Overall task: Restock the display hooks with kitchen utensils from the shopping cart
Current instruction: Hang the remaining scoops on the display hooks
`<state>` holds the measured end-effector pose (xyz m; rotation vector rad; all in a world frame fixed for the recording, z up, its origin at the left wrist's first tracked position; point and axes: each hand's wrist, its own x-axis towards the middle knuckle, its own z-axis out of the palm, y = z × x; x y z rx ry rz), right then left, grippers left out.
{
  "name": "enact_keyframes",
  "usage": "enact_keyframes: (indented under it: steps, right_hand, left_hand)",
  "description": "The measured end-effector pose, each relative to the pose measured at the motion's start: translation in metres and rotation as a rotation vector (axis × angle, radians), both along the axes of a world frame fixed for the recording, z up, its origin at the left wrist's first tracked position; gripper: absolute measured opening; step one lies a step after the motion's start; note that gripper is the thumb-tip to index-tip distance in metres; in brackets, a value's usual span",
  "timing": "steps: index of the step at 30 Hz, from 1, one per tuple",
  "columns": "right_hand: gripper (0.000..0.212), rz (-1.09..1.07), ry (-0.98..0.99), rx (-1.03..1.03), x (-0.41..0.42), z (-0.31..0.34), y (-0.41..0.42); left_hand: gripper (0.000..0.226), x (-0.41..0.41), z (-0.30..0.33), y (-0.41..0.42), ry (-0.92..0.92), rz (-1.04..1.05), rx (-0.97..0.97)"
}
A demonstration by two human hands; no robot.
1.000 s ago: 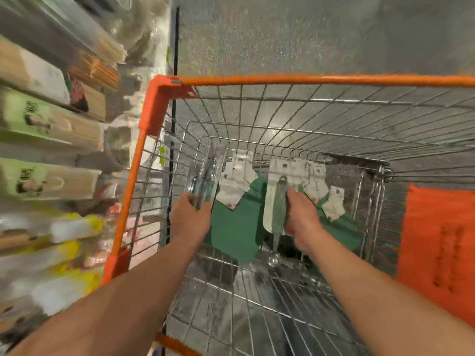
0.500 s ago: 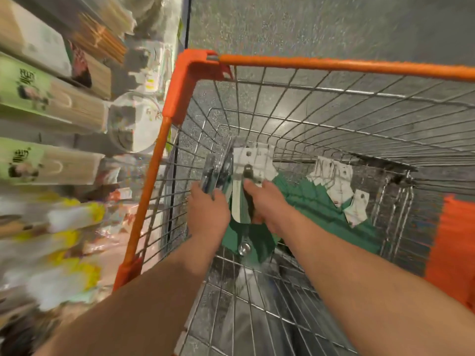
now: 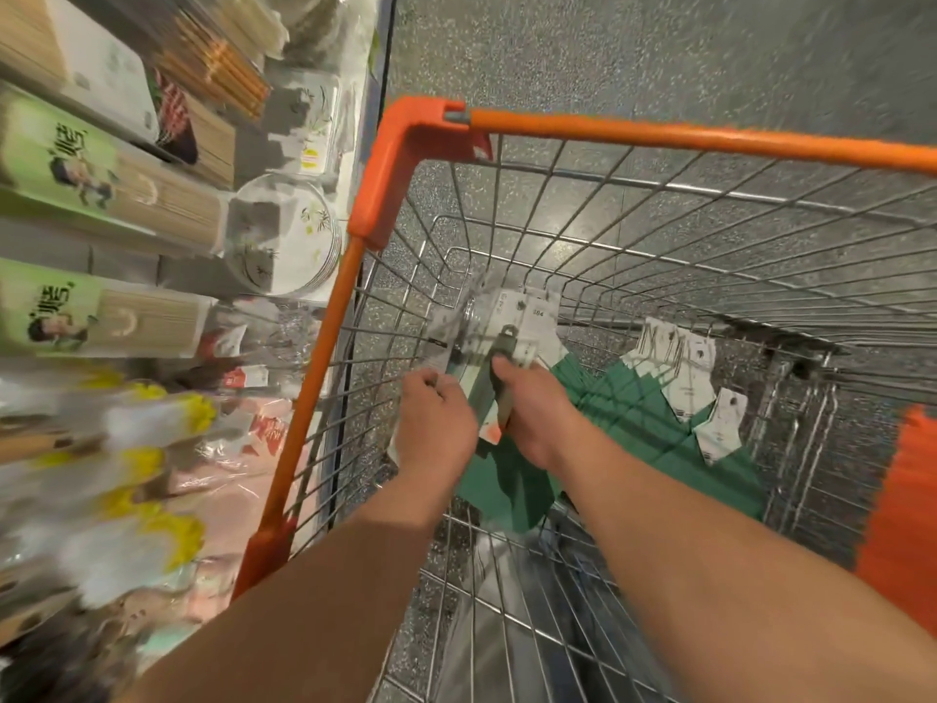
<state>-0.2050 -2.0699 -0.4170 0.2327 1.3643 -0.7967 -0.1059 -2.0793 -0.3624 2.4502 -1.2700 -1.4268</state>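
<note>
So they're at the gathering stage, both arms down inside the shopping cart (image 3: 659, 144). The right hand (image 3: 537, 413) is curled round a carded utensil (image 3: 499, 378), and the left hand (image 3: 436, 423), right beside it, pinches a blurry bunch of clear packs (image 3: 456, 337). The utensil's long axis runs lower-right to upper-left: hang-hole card end sticks up past the knuckles, the other end is hidden under the palm. More tagged green ones (image 3: 659, 413) lie off to the right of the grip. Next, I'd guess: lift out, turn left to the shelf, card end leading.
</note>
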Motion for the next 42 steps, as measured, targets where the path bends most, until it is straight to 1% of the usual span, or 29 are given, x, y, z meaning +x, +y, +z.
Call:
enact_keyframes:
  steps: [1,2,4,5,7,8,9,10,11,12,13,14,15,17,22,25,29,31,32,34,36,39,42]
  right_hand:
    - [0.098,0.0,-0.005,-0.002,0.001,0.002,-0.001]
    - [0.095,0.01,-0.016,-0.008,0.002,-0.001,0.0]
    - [0.091,0.03,-0.007,-0.011,0.004,-0.005,0.0]
    - [0.092,0.025,-0.006,-0.009,0.005,-0.008,0.0]
    - [0.102,0.0,0.013,-0.002,0.007,-0.033,0.007]
    - [0.106,-0.008,0.025,0.002,0.007,-0.033,0.008]
    - [0.105,-0.008,0.029,0.004,0.006,-0.028,0.007]
    - [0.094,-0.005,0.043,-0.002,0.006,-0.022,0.004]
    - [0.072,0.015,0.046,-0.023,0.005,-0.009,0.001]
    - [0.049,0.035,0.029,-0.057,0.004,-0.002,-0.003]
    - [0.034,0.053,-0.001,-0.077,0.002,0.001,-0.005]
    - [0.028,0.067,-0.027,-0.091,0.0,0.003,-0.007]
    - [0.026,0.073,-0.039,-0.099,-0.001,0.004,-0.007]
    - [0.025,0.07,-0.049,-0.123,-0.004,0.008,-0.005]
    - [0.035,0.007,-0.108,-0.144,-0.012,0.028,0.006]
    - [0.037,-0.007,-0.078,-0.182,-0.015,0.045,0.015]
    - [0.033,-0.062,-0.013,-0.21,-0.009,0.061,0.026]
    - [0.041,-0.054,0.029,-0.213,-0.006,0.067,0.033]
    - [0.044,-0.045,0.046,-0.219,-0.005,0.07,0.036]
    - [0.036,-0.045,0.077,-0.223,-0.004,0.076,0.041]
    - [0.029,-0.05,0.074,-0.213,-0.007,0.084,0.045]
    - [0.026,-0.058,0.072,-0.22,-0.014,0.095,0.05]
    - [0.026,-0.066,0.095,-0.24,-0.023,0.109,0.053]
  left_hand:
    - [0.042,0.001,0.0,-0.003,0.009,-0.002,0.0]
    - [0.048,0.003,-0.001,-0.006,-0.003,-0.026,0.009]
    - [0.046,0.005,-0.003,-0.011,-0.03,-0.076,0.025]
    - [0.044,0.005,-0.003,-0.012,-0.023,-0.072,0.01]
    - [0.041,0.002,-0.006,-0.012,0.01,-0.027,0.021]
    - [0.038,0.0,-0.006,-0.012,0.038,-0.003,0.041]
    - [0.035,0.0,-0.006,-0.012,0.068,0.022,0.062]
    - [0.031,0.0,-0.008,-0.014,0.093,0.048,0.076]
    - [0.028,0.0,-0.008,-0.016,0.094,0.052,0.078]
    - [0.029,0.001,-0.008,-0.018,0.078,0.039,0.066]
    - [0.035,0.001,-0.008,-0.02,0.061,0.031,0.056]
    - [0.044,0.002,-0.008,-0.021,0.045,0.029,0.061]
    - [0.053,0.002,-0.006,-0.022,0.031,0.022,0.077]
    - [0.061,0.003,0.001,-0.021,0.019,-0.008,0.061]
    - [0.062,0.01,0.016,-0.015,0.003,-0.048,0.003]
    - [0.059,0.01,0.027,-0.014,0.044,-0.009,0.03]
    - [0.046,0.01,0.044,-0.008,0.149,0.053,0.053]
    - [0.044,0.011,0.051,-0.006,0.182,0.064,0.066]
    - [0.047,0.012,0.053,-0.005,0.203,0.069,0.084]
    - [0.059,0.012,0.054,-0.004,0.236,0.096,0.119]
    - [0.066,0.01,0.059,-0.002,0.26,0.116,0.144]
    - [0.061,0.006,0.064,0.001,0.317,0.159,0.163]
    - [0.055,0.002,0.075,0.005,0.355,0.158,0.152]
